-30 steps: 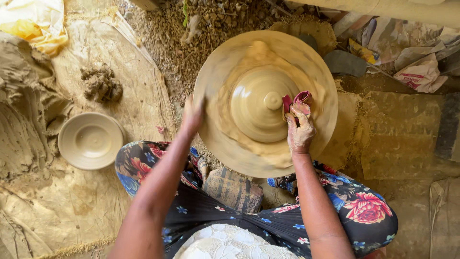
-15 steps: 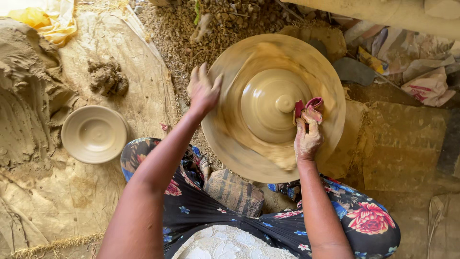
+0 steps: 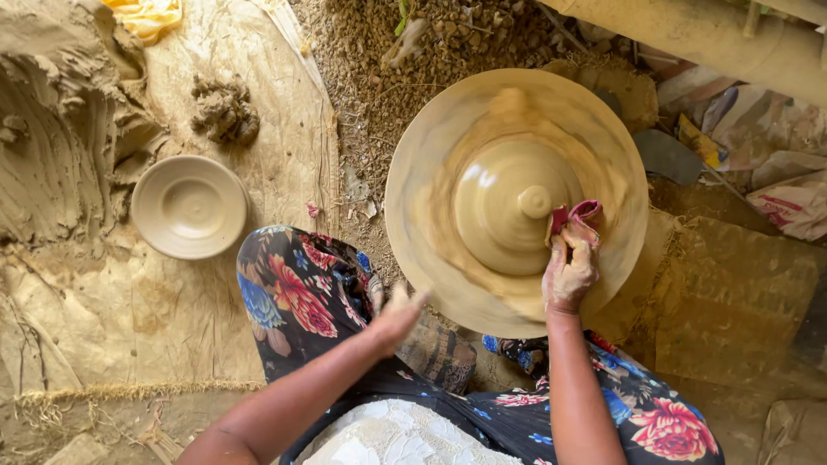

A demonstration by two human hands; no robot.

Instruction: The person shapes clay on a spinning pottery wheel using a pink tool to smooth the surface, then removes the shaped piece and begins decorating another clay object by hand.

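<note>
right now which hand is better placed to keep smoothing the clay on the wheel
Right. The right hand presses a red cloth against the clay piece, while the left hand hangs off the wheel's near edge.

A clay form sits centred on the potter's wheel, ahead of the person's knees. A shallow bowl lies on the ground sheet well left of it, a clay lump just beyond the bowl.
</note>
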